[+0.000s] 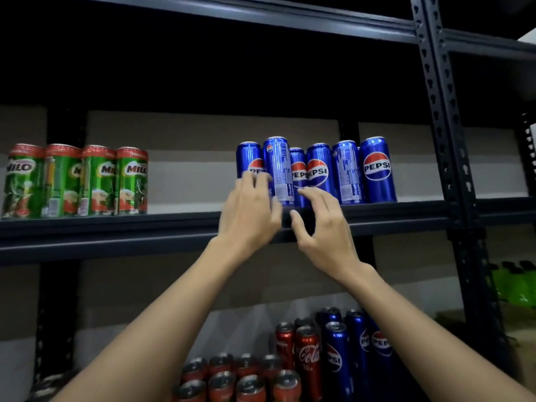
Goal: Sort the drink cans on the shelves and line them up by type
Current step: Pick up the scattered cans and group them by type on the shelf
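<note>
Dark metal shelf [116, 227] spans mid-frame. 4 Milo cans [75, 181] stand at left, 6 Pepsi cans [319, 172] upright centre-right. Left hand [249, 210], blurred, touches Pepsi row, grip unclear; right hand [324, 227] spread wide, holding nothing.

left hand [251, 211] blurred, Milo can [21, 181] cropped

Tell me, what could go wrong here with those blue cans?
1. The Pepsi cans stand tall, slim and packed close; a nudge from the left hand or the right hand might topple several.
2. They stand near the shelf edge, so a tipped can could fall onto the cans below.
</note>
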